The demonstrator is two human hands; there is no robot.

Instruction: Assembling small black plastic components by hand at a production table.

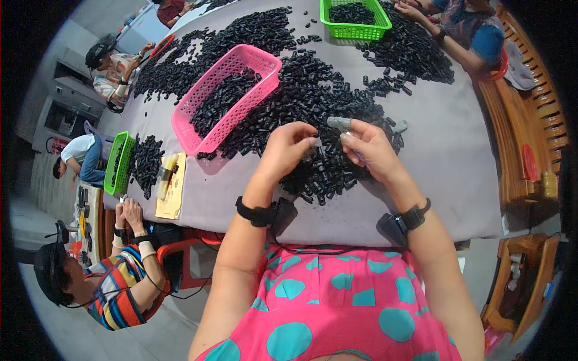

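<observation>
Both of my hands are raised over a heap of small black cylindrical pieces (325, 174) on the cloth-covered table (451, 156). My left hand (285, 150) has its thumb and forefinger pinched together; anything between them is too small to make out. Close by on the right, my right hand (372, 150) is closed, thumb against fingers. A grey, rough-looking piece (339, 123) sticks out at its fingertips, and a similar grey end (400, 126) shows on its other side. Whether these are one held thing or finger coverings I cannot tell. A dark band circles each wrist.
A pink perforated basket (244, 117) partly filled with black pieces stands left of the heap. Green baskets stand at the far edge (355, 31) and far left (113, 174). A yellow packet (173, 195) lies near the left edge. Several people sit around the table; a wooden bench (512, 132) is at right.
</observation>
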